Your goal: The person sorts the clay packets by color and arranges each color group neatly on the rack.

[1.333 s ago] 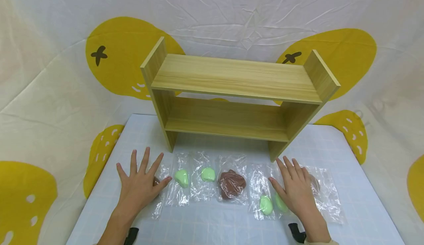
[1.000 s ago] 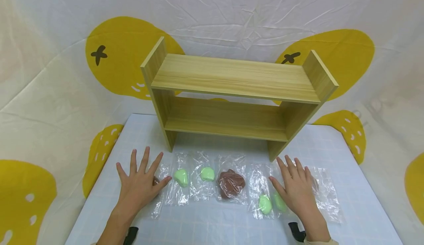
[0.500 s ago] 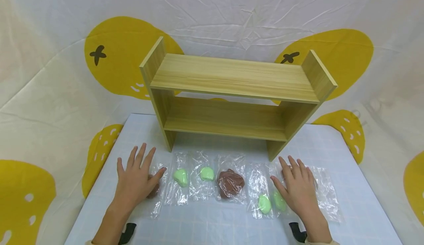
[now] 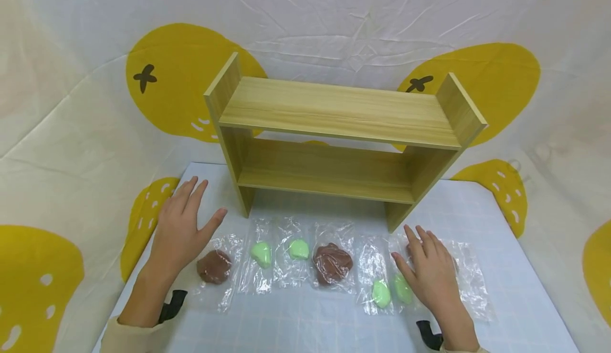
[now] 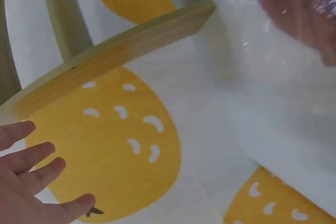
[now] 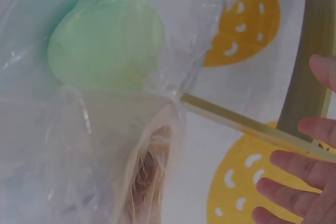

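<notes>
A row of clear plastic bags lies on the pale blue table [image 4: 296, 326] in front of a wooden shelf [image 4: 334, 112]. My left hand [image 4: 183, 226] hovers open with straight fingers, up and left of a bagged brown lump [image 4: 215, 266]. Further right lie two bagged green lumps [image 4: 261, 254] [image 4: 299, 249], a larger brown lump [image 4: 332, 263], and two more green lumps [image 4: 381, 293] [image 4: 403, 289]. My right hand [image 4: 429, 273] rests flat and open on the rightmost bag [image 4: 472, 289], hiding most of what is inside. The right wrist view shows a green lump [image 6: 105, 45] up close.
The two-tier shelf stands at the back of the table with both boards bare. A white cloth with yellow fruit prints [image 4: 86, 130] covers the wall and the sides. Black wrist mounts [image 4: 171, 306] show at the bottom edge.
My left hand lifted off the leftmost bag and moved back and to the left, uncovering the brown lump. The right hand stayed almost still.
</notes>
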A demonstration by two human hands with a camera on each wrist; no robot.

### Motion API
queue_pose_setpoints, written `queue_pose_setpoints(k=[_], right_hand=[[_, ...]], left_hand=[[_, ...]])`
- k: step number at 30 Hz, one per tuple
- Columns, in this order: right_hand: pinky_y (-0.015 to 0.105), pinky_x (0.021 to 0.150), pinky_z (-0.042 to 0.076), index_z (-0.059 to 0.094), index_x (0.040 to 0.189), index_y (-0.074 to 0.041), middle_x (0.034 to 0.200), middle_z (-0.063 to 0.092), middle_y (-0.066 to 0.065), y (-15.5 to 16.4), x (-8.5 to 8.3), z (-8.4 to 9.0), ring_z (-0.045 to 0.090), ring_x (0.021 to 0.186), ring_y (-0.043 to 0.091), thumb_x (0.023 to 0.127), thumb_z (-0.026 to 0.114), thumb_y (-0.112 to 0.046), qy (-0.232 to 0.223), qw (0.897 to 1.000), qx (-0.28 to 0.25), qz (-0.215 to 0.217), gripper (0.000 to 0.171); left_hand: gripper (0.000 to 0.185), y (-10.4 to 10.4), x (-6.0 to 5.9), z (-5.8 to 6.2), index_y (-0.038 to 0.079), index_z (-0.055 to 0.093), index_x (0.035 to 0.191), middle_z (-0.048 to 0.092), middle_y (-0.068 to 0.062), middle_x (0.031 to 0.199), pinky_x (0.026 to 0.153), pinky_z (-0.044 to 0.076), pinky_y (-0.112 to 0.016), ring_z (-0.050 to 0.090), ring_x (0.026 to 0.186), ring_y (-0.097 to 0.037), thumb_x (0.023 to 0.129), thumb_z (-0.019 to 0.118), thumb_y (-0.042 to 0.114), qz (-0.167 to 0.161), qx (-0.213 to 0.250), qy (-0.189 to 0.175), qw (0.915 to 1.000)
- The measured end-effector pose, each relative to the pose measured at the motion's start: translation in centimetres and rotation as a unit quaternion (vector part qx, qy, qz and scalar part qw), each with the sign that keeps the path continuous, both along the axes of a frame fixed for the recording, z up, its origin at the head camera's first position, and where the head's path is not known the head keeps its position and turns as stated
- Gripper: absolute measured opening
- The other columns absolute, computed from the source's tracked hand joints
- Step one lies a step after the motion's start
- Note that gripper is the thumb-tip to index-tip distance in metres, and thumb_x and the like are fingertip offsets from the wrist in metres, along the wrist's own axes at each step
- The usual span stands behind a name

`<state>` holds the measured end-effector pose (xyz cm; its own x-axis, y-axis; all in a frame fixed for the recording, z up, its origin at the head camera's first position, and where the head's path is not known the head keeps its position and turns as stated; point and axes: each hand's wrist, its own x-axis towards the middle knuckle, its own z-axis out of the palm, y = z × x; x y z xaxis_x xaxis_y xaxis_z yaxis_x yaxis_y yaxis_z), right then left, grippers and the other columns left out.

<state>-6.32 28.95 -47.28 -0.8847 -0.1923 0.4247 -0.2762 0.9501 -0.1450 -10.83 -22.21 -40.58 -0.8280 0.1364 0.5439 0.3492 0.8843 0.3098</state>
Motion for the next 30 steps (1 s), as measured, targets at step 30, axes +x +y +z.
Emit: queue_pose_setpoints(k=[30], right_hand=[[0.053,0.083,0.056,0.041,0.147,0.005,0.132,0.056,0.032,-2.1,0.8,-1.1,0.065,0.104,0.045,0.100,0.064,-0.032,-0.235,0.927,-0.291,-0.034,0.064]], left_hand=[[0.056,2.4,-4.0,7.9,0.019,0.042,0.153,0.045,0.005,0.152,0.095,0.048,-0.019,0.051,0.131,-0.019,0.101,0.062,0.026,-0.061,0.305,-0.025,0.9499]])
